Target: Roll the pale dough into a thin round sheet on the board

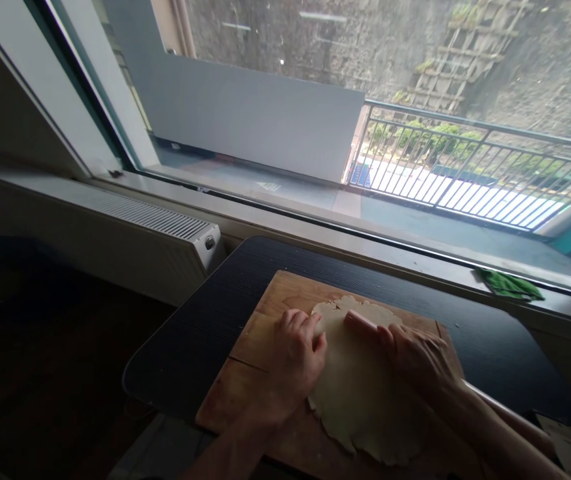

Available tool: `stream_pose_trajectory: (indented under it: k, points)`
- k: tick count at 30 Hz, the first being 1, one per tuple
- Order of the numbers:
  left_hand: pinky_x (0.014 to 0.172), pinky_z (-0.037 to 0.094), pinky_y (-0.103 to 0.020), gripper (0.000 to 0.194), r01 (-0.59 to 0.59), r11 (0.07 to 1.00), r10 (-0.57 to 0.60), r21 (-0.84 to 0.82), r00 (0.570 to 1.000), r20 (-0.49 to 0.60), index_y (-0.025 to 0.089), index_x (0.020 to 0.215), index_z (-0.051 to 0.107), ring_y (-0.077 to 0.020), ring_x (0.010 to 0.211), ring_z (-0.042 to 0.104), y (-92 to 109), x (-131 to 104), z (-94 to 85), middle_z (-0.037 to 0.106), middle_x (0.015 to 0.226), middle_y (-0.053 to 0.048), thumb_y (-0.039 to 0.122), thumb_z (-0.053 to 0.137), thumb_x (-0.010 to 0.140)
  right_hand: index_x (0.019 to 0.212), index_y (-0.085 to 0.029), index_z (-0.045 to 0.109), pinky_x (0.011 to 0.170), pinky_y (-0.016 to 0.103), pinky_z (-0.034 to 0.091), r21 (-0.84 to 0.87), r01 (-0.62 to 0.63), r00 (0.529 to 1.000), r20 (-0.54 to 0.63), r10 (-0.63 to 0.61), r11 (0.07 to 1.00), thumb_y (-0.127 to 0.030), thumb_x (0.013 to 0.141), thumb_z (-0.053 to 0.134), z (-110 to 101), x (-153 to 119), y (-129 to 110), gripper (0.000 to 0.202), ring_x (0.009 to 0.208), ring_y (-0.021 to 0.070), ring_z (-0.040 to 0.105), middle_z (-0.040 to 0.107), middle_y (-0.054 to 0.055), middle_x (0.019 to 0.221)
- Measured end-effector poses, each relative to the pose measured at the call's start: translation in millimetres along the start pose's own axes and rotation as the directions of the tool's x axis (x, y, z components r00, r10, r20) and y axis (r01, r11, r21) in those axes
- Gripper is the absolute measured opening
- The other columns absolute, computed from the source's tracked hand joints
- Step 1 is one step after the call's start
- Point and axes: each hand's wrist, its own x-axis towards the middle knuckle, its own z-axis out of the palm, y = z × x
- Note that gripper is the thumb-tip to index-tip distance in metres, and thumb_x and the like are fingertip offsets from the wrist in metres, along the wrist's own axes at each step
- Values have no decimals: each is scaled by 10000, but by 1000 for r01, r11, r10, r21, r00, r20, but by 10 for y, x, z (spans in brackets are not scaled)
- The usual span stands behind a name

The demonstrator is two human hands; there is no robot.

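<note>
Dough (360, 400) spread flat between two hands, rolling pin (362, 324) under the right

The dough is a thin, pale, roughly round sheet, lying between the hands and reaching toward the wearer below them. Its rim is ragged, with a small tear at the far edge, just beyond the left hand (301, 343). That hand rests at the sheet's left edge with its fingers curled inward; whether it pinches the dough or only leans there, I cannot tell. The right hand (418, 353) is closed around the slim rolling pin, whose near-left end pokes out past the fingers over the dough, while the rest runs back to the right beneath the forearm. Under both hands lies a wooden board (250, 340), with a dark crack to the left of the left hand. The board sits on a black table (190, 347) that extends to either side of the hands. Beyond and left of the left hand stands a white radiator (150, 223). Beyond the right hand, farther right, a green cloth (510, 285) lies on the window sill (315, 233). Straight past the hands, outdoors, are a grey panel (260, 120) and, right of it, a metal railing (485, 167)
</note>
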Motion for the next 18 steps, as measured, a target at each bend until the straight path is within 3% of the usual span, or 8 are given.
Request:
stream_pose_trajectory:
  k: [12,18]
  points:
    - [850,387,-397,272,14,1000,-14,17,1000,26,188,1010,600,-228,941,468,13,7,-12,574,877,-49,171,549,744,1020,-195,644,551,218,356,-11,-23,996,82,24,1000,-473,930,131,-144,295,-337,590,622,145,607,663,85,708]
    - [867,383,-388,281,9,1000,-9,5,1000,24,189,1014,601,-221,943,463,19,11,-27,574,876,-47,154,540,742,1241,-351,494,554,199,368,42,25,989,146,-31,999,-464,932,147,-341,335,-219,478,633,129,615,694,5,798]
